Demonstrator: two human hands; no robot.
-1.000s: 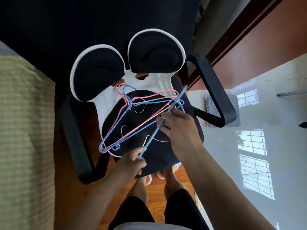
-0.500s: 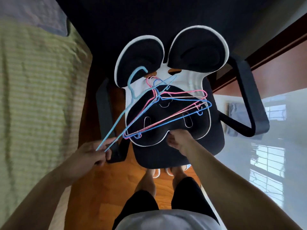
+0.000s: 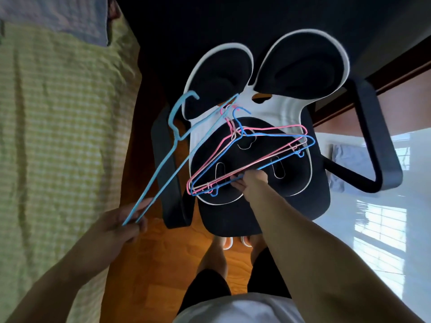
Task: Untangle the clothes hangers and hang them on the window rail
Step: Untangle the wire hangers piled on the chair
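Note:
A light blue wire hanger (image 3: 168, 157) is lifted off to the left of the chair; my left hand (image 3: 121, 226) pinches one corner of it and its hook points up at the chair's back pads. A tangle of pink and blue hangers (image 3: 250, 155) lies on the black seat cushion (image 3: 300, 180). My right hand (image 3: 250, 181) reaches onto the seat and its fingers curl round the lower bars of that bundle. No window rail is in view.
The black office chair with white-rimmed back pads (image 3: 300, 66) and armrests (image 3: 373, 145) stands in front of me on the wooden floor (image 3: 163, 264). A bed with a green checked sheet (image 3: 58, 124) fills the left. A glossy white surface (image 3: 384, 229) lies at the right.
My left hand has drawn the light blue hanger out of the pile and away to the left. My right hand has let go of it and gone down onto the remaining bundle.

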